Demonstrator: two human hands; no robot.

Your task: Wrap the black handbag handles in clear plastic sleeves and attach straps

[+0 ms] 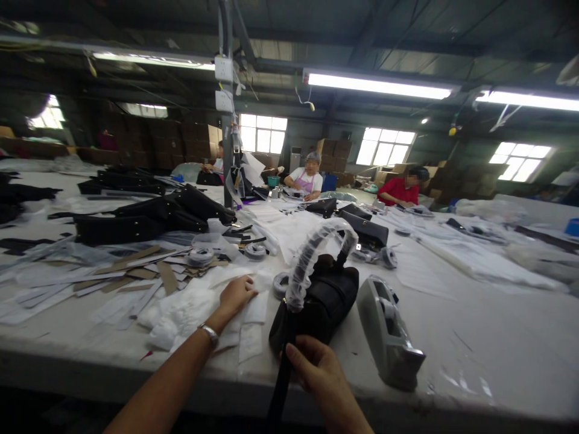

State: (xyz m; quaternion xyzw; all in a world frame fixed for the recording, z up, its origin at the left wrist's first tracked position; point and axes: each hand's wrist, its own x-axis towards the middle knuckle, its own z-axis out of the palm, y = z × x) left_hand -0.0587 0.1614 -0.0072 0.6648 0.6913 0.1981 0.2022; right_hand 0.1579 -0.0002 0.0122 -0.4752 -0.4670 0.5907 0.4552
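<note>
A black handbag [332, 301] lies on the white table before me. Its arched handle [305, 259] is wrapped in crinkled clear plastic. Between the thumb and fingers of my right hand [319, 364] is a black strap [281, 383] at the near end of the bag; it hangs over the table's edge. My left hand [236, 296], left of the bag, has its fingers curled at the edge of thin white sheets [253, 310]. The fingertips partly hide what they grip. A grey tape dispenser [391, 337] stands just right of the bag.
Cardboard and paper strips [154, 271] spread to the left, with black bag pieces [154, 214] behind them. Rolls [199, 257] lie nearby. More black bags [364, 229] sit farther back. Two co-workers, one in a purple apron [306, 184], one in a red top [398, 191], work across the table.
</note>
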